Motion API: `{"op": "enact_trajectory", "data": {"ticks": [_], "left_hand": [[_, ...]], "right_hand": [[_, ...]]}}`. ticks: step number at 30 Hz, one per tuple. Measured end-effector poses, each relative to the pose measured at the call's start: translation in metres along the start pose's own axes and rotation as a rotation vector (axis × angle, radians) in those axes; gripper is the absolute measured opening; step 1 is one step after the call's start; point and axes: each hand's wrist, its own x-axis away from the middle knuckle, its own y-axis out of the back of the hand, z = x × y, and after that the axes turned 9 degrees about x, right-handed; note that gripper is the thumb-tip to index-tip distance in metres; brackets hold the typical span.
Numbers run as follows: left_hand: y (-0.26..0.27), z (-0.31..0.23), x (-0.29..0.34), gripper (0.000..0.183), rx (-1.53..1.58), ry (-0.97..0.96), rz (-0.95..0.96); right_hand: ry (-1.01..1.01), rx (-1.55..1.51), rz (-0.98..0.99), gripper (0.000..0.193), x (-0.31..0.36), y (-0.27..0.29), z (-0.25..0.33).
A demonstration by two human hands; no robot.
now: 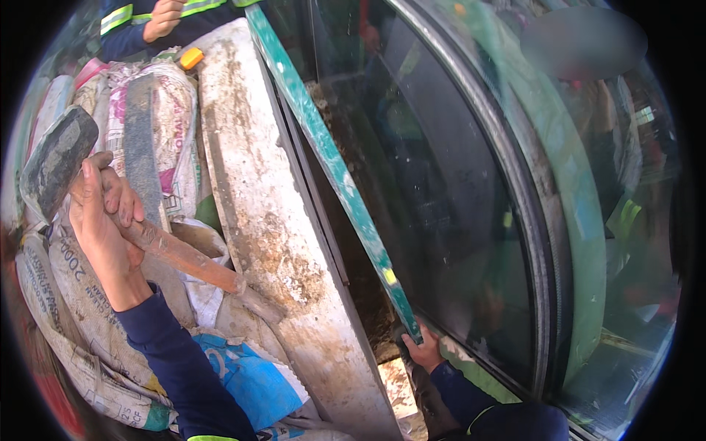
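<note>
My left hand (107,235) is closed around the wooden handle of a mallet (62,158), just below its black block-shaped head. The handle slants down to the right, its far end over a dirt-stained white ledge (257,176). At the lower right, my right hand (424,348) grips the near end of a long green spirit level (331,158), smeared with white and bearing a yellow spot. The level runs away from me to the upper left, beside a dark gap between the ledge and a glass panel (434,184).
Stacked, dirty woven sacks (81,279) lie on the left, with a torn blue piece (250,378) near me. A small yellow object (191,59) sits on the ledge's far end. Beyond it, a co-worker's hand (163,18) shows. A curved metal frame (507,147) edges the glass.
</note>
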Motion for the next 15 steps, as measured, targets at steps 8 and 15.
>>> {"op": "enact_trajectory", "data": {"ticks": [8, 15], "left_hand": [[0.003, 0.018, -0.004, 0.043, -0.096, 0.069, 0.098], [-0.005, 0.035, -0.003, 0.043, -0.099, 0.185, 0.138]], "right_hand": [[-0.349, -0.209, 0.217, 0.051, -0.038, -0.094, -0.017], [-0.383, -0.149, 0.255, 0.050, -0.099, -0.157, 0.006]]}}
